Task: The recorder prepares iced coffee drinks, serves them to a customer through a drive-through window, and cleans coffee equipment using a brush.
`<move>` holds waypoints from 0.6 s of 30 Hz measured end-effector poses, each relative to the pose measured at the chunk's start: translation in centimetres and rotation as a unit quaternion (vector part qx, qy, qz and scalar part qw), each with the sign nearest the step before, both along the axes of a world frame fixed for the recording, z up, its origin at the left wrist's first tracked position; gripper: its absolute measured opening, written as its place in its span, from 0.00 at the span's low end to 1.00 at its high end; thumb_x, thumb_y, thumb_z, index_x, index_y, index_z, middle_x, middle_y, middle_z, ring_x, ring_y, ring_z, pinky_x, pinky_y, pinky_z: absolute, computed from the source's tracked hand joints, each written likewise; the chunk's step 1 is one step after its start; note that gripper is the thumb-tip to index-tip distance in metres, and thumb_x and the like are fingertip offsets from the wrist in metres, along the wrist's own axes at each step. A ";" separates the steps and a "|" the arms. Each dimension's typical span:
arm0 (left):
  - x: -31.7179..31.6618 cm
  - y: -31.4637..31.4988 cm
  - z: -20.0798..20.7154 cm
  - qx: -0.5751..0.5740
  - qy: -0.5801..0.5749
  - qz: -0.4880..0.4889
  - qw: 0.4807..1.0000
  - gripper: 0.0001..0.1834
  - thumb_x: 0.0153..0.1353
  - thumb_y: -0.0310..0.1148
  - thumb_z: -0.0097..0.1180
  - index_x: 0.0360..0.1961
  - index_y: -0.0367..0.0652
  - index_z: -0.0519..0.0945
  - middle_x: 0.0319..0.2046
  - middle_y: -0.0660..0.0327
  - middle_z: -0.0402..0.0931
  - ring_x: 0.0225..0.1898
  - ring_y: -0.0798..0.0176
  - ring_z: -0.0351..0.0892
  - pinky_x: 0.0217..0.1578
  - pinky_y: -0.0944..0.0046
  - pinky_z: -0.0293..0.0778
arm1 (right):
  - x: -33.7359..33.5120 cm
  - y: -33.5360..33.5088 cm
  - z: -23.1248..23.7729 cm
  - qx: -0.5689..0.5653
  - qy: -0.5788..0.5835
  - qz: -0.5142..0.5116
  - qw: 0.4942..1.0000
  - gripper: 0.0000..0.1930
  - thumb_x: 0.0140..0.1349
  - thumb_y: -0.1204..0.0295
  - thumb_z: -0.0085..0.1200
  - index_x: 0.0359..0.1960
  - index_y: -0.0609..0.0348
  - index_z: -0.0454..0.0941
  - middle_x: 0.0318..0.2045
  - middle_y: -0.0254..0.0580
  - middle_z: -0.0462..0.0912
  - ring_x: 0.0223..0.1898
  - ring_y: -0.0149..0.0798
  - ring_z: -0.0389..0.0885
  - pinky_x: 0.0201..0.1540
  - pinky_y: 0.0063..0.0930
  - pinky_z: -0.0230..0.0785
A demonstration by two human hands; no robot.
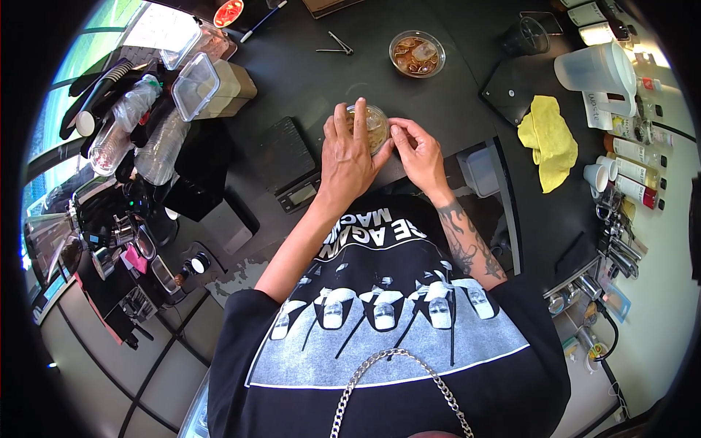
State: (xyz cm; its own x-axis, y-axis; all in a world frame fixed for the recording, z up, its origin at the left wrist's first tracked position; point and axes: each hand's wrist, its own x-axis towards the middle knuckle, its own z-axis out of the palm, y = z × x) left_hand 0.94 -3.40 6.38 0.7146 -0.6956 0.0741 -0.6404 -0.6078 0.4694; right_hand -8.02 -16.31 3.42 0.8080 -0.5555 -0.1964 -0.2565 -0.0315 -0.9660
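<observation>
A clear plastic cup (377,125) with ice and a pale brown drink stands on the dark counter in front of me. My left hand (346,159) lies over its left side, fingers stretched across the top and thumb along the near rim. Thumb and forefinger of my right hand (420,156) pinch at the cup's right rim. Whether a lid covers the cup I cannot make out. Farther back and to the right stands a second clear cup (417,55) with an amber iced drink.
Left of the cup lies a black scale (281,157). A yellow cloth (548,142), a translucent pitcher (599,73) and several bottles (634,174) line the right side. Plastic containers (196,86) and stacked clear cups (162,150) stand left. Metal tongs (342,45) and a pen (264,20) lie at the back.
</observation>
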 end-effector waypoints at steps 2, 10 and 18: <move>-0.2 -0.1 -0.2 -0.005 -0.017 -0.002 1.000 0.44 0.62 0.46 0.65 0.72 0.33 0.61 0.64 0.35 0.60 0.61 0.32 0.66 0.59 0.42 0.71 | 0.2 -0.3 -0.6 0.033 -0.001 -0.005 0.999 0.12 0.73 0.66 0.58 0.47 0.63 0.83 0.30 0.35 0.86 0.34 0.24 0.83 0.38 0.22 0.75; -0.3 -0.2 -0.4 0.008 -0.044 -0.002 0.999 0.45 0.60 0.46 0.67 0.71 0.33 0.62 0.65 0.35 0.60 0.62 0.33 0.65 0.61 0.43 0.69 | 0.7 -0.8 -1.2 0.251 0.001 -0.020 0.968 0.12 0.73 0.66 0.60 0.45 0.63 0.85 0.33 0.27 0.83 0.34 0.19 0.76 0.39 0.15 0.70; -0.3 -0.4 -0.3 0.023 -0.053 0.004 0.998 0.45 0.59 0.48 0.67 0.70 0.34 0.64 0.65 0.35 0.61 0.62 0.33 0.66 0.60 0.43 0.70 | 1.7 -1.0 -1.0 0.252 -0.037 -0.039 0.966 0.10 0.73 0.69 0.59 0.45 0.64 0.85 0.36 0.33 0.86 0.37 0.24 0.82 0.41 0.19 0.76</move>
